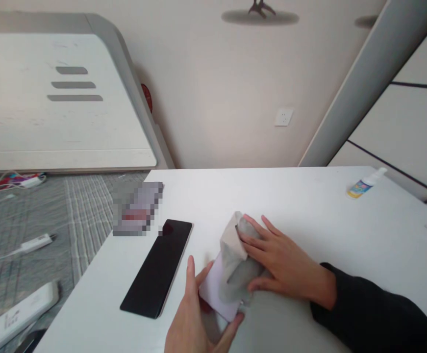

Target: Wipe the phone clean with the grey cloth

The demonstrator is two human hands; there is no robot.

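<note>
My left hand (pixel 194 318) grips a pale lilac phone (pixel 213 289) by its near edges, holding it tilted just above the white table (pixel 309 211). My right hand (pixel 279 262) presses a grey and beige cloth (pixel 235 255) flat onto the phone's upper part, fingers spread over the cloth. A second, larger black phone (pixel 158 267) lies face up on the table to the left of my hands, untouched.
A small white spray bottle (pixel 364 184) with a yellow and blue label lies at the table's far right. A blurred-out item (pixel 137 208) sits at the table's left edge. Chargers and cables (pixel 33 242) lie on the checked bedding to the left. A wall socket (pixel 283 117) is behind.
</note>
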